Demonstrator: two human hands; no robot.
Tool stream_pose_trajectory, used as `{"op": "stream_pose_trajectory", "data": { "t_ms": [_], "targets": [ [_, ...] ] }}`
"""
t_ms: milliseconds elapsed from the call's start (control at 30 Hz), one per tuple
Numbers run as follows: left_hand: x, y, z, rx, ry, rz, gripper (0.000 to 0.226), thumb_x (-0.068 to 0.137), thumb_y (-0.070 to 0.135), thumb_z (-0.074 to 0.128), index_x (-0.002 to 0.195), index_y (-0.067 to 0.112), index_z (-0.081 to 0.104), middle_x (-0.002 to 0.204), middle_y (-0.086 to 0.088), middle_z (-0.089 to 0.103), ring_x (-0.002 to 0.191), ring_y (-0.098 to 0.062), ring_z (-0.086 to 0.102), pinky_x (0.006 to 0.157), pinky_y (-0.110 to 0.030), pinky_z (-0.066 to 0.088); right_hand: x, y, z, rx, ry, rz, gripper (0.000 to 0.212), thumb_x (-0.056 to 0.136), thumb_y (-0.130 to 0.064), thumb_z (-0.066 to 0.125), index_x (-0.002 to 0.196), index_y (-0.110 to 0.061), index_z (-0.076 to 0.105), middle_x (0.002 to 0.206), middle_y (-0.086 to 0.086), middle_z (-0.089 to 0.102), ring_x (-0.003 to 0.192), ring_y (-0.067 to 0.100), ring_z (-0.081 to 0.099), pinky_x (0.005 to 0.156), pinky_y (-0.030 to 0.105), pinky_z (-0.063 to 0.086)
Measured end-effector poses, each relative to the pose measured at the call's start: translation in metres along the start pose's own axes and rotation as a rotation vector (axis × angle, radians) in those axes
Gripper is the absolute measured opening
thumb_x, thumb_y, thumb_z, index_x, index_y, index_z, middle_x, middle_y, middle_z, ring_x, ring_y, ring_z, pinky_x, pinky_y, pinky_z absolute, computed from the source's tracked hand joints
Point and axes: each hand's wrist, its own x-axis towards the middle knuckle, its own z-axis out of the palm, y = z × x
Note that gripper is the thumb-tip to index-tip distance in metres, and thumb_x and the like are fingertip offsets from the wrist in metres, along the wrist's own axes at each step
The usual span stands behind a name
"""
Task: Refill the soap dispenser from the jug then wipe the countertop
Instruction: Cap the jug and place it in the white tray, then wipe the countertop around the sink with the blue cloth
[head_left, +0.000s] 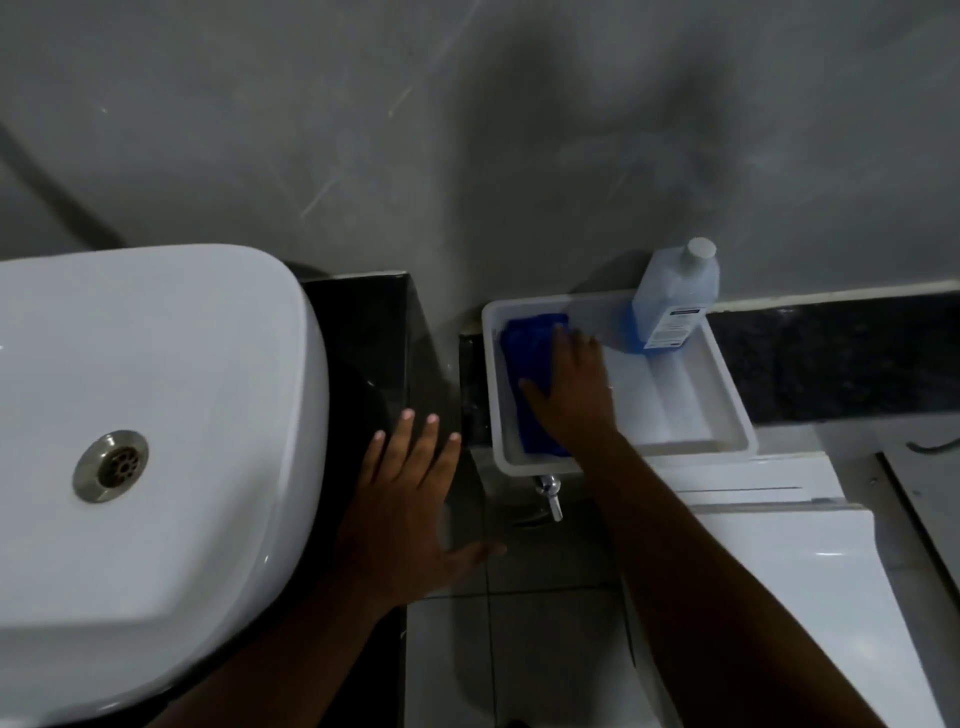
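Observation:
A blue cloth (524, 358) lies in the left part of a white tray (727, 395). My right hand (571, 389) rests flat on the cloth with its fingers spread. In the tray's far right corner stands a clear jug (672, 301) of blue liquid with a white cap. My left hand (405, 499) hovers open, fingers apart, over the black countertop (363, 338) just right of the white basin (156, 415). No soap dispenser shows in the view.
The basin with its metal drain (110, 466) fills the left. A grey wall (467, 130) rises behind. A chrome valve (551, 493) sticks out below the tray. A white fixture (779, 571) and a tiled floor (519, 649) lie at the lower right.

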Motion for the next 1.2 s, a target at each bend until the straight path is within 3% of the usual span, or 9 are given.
{"op": "stream_pose_trajectory", "data": {
  "t_ms": [100, 267, 400, 567, 733, 967, 1067, 1133, 1200],
  "targets": [
    [0.000, 0.000, 0.002, -0.013, 0.011, -0.001, 0.107, 0.068, 0.093, 0.026, 0.147, 0.020, 0.028, 0.157, -0.010, 0.023, 0.148, -0.029, 0.003, 0.115, -0.052, 0.006, 0.014, 0.003, 0.025, -0.226, -0.302, -0.056, 0.085, 0.091, -0.055, 0.050, 0.152, -0.025, -0.002, 0.162, 0.011, -0.011, 0.146, 0.039, -0.011, 0.117, 0.061, 0.004],
    [-0.002, -0.002, 0.005, 0.001, 0.025, 0.005, 0.105, 0.069, 0.092, 0.023, 0.147, 0.022, 0.026, 0.159, -0.007, 0.020, 0.148, -0.027, -0.005, 0.117, -0.052, 0.005, 0.020, 0.003, 0.039, -0.275, -0.346, 0.023, 0.079, 0.093, -0.031, 0.054, 0.152, -0.024, 0.001, 0.162, 0.011, -0.011, 0.147, 0.039, -0.010, 0.117, 0.059, 0.000],
    [-0.002, -0.003, 0.007, -0.015, 0.083, 0.016, 0.103, 0.070, 0.091, 0.026, 0.146, 0.022, 0.030, 0.158, -0.007, 0.023, 0.148, -0.027, -0.001, 0.116, -0.052, 0.008, 0.028, -0.003, 0.030, -0.280, -0.246, 0.054, 0.081, 0.080, -0.011, 0.070, 0.147, -0.016, 0.024, 0.160, 0.013, 0.014, 0.147, 0.038, 0.011, 0.118, 0.056, 0.018],
    [-0.007, -0.006, 0.010, -0.026, 0.096, 0.019, 0.106, 0.067, 0.094, 0.022, 0.148, 0.024, 0.023, 0.159, -0.007, 0.018, 0.148, -0.025, -0.004, 0.119, -0.051, 0.005, 0.011, -0.021, -0.005, -0.012, -0.111, 0.222, 0.031, 0.089, -0.021, 0.059, 0.118, -0.010, 0.056, 0.119, 0.017, 0.061, 0.108, 0.035, 0.059, 0.097, 0.042, 0.047],
    [-0.018, -0.003, -0.001, -0.148, 0.053, 0.049, 0.110, 0.068, 0.092, 0.023, 0.150, 0.022, 0.000, 0.161, -0.009, -0.005, 0.145, -0.025, -0.019, 0.117, -0.045, -0.012, -0.073, -0.065, -0.073, 0.131, 0.089, 0.075, 0.033, 0.091, -0.002, 0.048, 0.123, -0.004, 0.057, 0.111, 0.022, 0.065, 0.102, 0.034, 0.060, 0.082, 0.029, 0.039],
    [-0.187, -0.016, 0.004, -0.494, 0.176, 0.098, 0.081, 0.088, 0.066, 0.038, 0.146, 0.011, 0.028, 0.157, -0.009, 0.017, 0.146, -0.025, 0.004, 0.119, -0.050, 0.014, -0.252, -0.159, -0.069, 0.275, 0.235, 0.045, 0.041, 0.082, 0.007, 0.053, 0.119, -0.009, 0.062, 0.103, 0.018, 0.069, 0.084, 0.015, 0.051, 0.062, 0.014, 0.027],
    [-0.276, -0.065, 0.020, -0.470, 0.194, 0.050, 0.075, 0.089, 0.066, 0.038, 0.143, 0.014, 0.037, 0.153, -0.004, 0.024, 0.144, -0.028, 0.019, 0.119, -0.043, 0.019, -0.313, -0.201, -0.007, 0.303, 0.047, 0.108, 0.047, 0.087, 0.002, 0.055, 0.133, -0.006, 0.052, 0.127, 0.025, 0.060, 0.107, 0.026, 0.059, 0.081, 0.019, 0.037],
    [-0.313, -0.107, 0.026, -0.404, 0.184, -0.037, 0.076, 0.087, 0.068, 0.036, 0.141, 0.014, 0.041, 0.152, -0.006, 0.029, 0.143, -0.031, 0.024, 0.117, -0.037, 0.013, -0.338, -0.215, 0.037, 0.013, -0.145, 0.115, 0.056, 0.096, -0.027, 0.052, 0.147, -0.015, 0.034, 0.157, 0.020, 0.023, 0.145, 0.034, 0.023, 0.113, 0.037, 0.024],
    [-0.332, -0.153, 0.023, -0.341, 0.175, -0.138, 0.080, 0.087, 0.070, 0.030, 0.138, 0.011, 0.046, 0.151, -0.012, 0.034, 0.142, -0.034, 0.025, 0.116, -0.038, 0.010, -0.346, -0.222, 0.059, -0.231, -0.126, 0.095, 0.066, 0.095, -0.053, 0.042, 0.151, -0.022, 0.024, 0.162, 0.012, 0.003, 0.149, 0.031, -0.002, 0.118, 0.051, 0.007]
  ]
}}
